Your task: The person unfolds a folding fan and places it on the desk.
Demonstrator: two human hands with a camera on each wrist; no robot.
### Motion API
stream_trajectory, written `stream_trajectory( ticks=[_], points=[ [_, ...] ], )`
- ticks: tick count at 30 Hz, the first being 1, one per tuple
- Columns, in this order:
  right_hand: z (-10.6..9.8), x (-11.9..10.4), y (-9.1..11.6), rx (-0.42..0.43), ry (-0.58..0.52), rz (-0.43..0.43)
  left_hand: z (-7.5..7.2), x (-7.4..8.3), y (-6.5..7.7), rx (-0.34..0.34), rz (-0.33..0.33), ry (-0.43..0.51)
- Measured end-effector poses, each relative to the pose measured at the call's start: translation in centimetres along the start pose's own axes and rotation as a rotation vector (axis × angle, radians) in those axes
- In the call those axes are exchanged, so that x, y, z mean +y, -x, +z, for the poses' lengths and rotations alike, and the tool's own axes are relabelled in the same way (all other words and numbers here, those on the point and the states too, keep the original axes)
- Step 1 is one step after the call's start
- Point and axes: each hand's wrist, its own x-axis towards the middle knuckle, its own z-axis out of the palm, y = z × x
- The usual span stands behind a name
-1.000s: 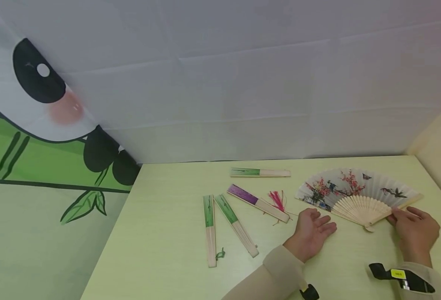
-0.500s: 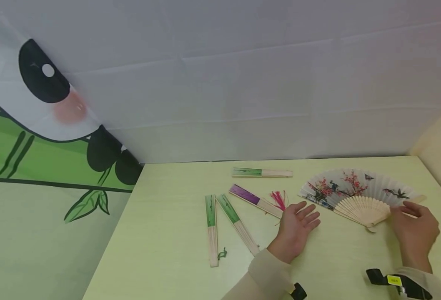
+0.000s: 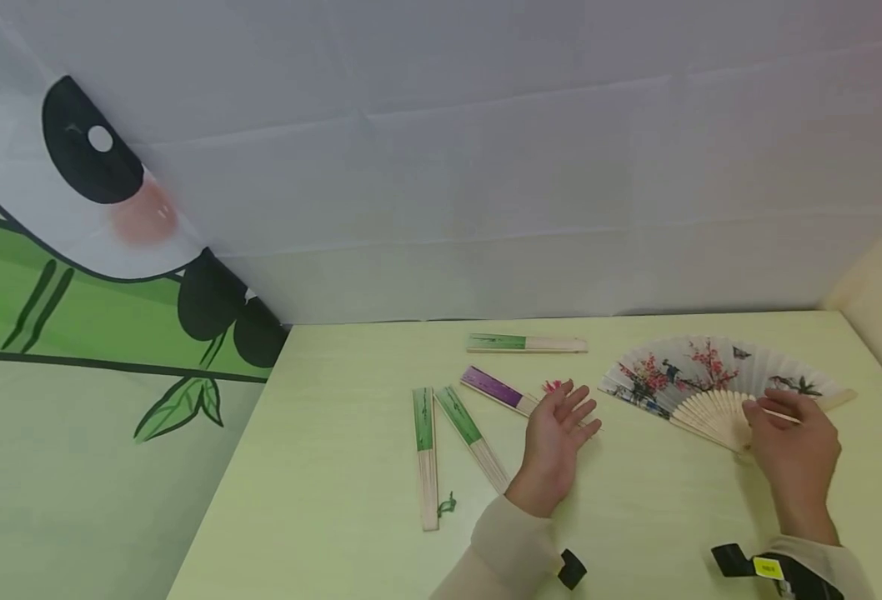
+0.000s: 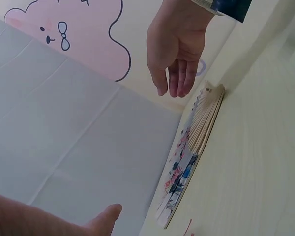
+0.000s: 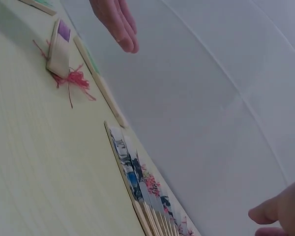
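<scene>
Spread out at the table's right lies an unfolded paper fan [image 3: 699, 362] with pink blossoms and pale wooden ribs. My right hand [image 3: 795, 454] hovers over its right side with relaxed fingers; in the left wrist view that hand [image 4: 179, 54] hangs above the fan's pivot end, holding nothing. Farther left, my left hand [image 3: 557, 442] is raised with loose fingers, overlapping a folded purple fan [image 3: 489, 387]. Its lower end is hidden in the head view, but the right wrist view shows this purple fan [image 5: 60, 51] with a pink tassel [image 5: 76, 84].
Two folded green fans [image 3: 426, 458] lie on the left part of the table [image 3: 321, 467], one with a green tassel [image 3: 448, 504]. Another folded green fan [image 3: 527, 343] lies along the back edge. A white cloth wall [image 3: 486, 183] rises behind.
My right hand has let go of the unfolded fan's edge and moved left above it. My left hand has drawn back leftward, over the purple fan. The unfolded fan stays in place.
</scene>
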Motion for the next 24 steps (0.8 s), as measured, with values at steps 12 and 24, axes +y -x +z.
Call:
stream_trajectory(
  ticks=[12, 24],
  points=[
    [1.1, -2.1, 1.9, -0.119, 0.056, -0.060, -2.0, 1.6, -0.2, 0.047, 0.108, -0.121],
    [2.1, -4.1, 4.4, -0.216, 0.100, -0.152, -6.1, 4.8, 1.2, 0.155, 0.331, -0.370]
  ],
)
